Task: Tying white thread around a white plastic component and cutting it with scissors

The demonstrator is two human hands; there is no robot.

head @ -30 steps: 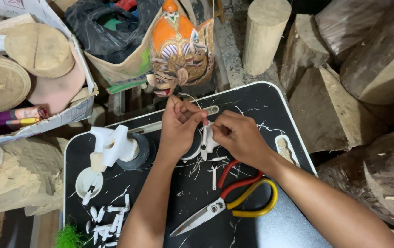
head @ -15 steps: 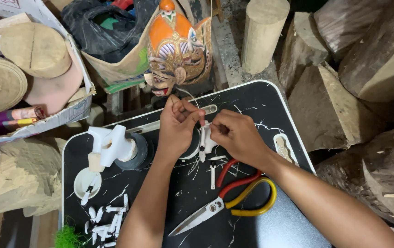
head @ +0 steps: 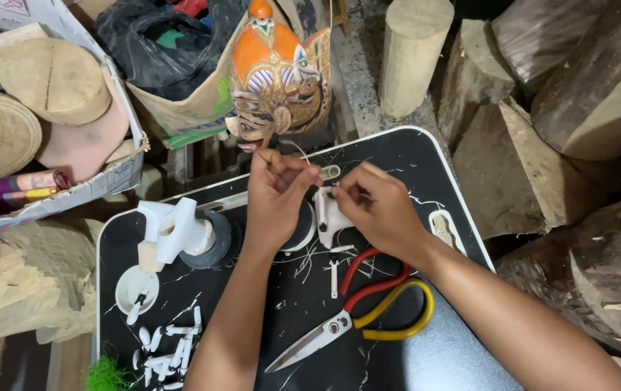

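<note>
I'm pinching a fine pale thread (head: 297, 148) between the thumb and fingertips of my left hand (head: 275, 194), fingers curled nearly closed around it, and it's arcing up and over toward my right. My right hand (head: 377, 210) is closing on a small white carved piece (head: 329, 216), thumb and forefinger clamped on its upper edge, holding it upright on the black tray table with a white rim (head: 426, 148), right between my two wrists.

I'm judging that the trick here is keeping the thread taut and the white piece steady, so the end is meeting its spot cleanly (I can't tell whether there's a hole or a knot there, my fingers are covering it).

Just below my right wrist, the scissors with red and yellow handles (head: 368, 308) are lying open. To my left, a white carved fitting is sitting on a roll of dark tape (head: 212, 239), with a small white dish (head: 135, 288) and a scatter of little white carved bits (head: 173, 340) nearer me. Beyond the table, an orange painted wooden puppet head (head: 275, 72) is leaning against a cardboard box.
</note>
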